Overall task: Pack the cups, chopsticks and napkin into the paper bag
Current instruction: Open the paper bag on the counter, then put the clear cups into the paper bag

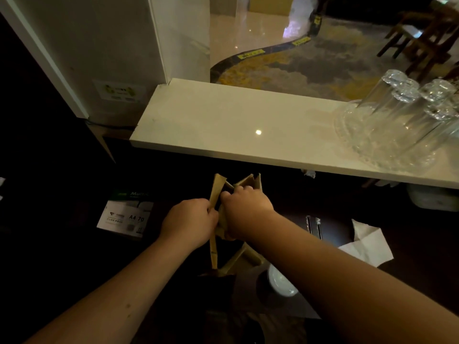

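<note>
Paper bag (215,194) upright on dark surface before me, half collapsed. My left hand (191,219) pinches near rim; my right hand (244,209) grips opposite wall. Pull walls apart evenly, square mouth. Napkin (367,242), chopsticks (313,225), cup (279,284) wait right.

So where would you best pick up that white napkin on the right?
Probably at the raised, pointed corner of the white napkin, coming from above. It lies loosely crumpled on the dark surface, so that upstanding fold gives something to pinch, and the chopsticks lie clear to its left.
</note>
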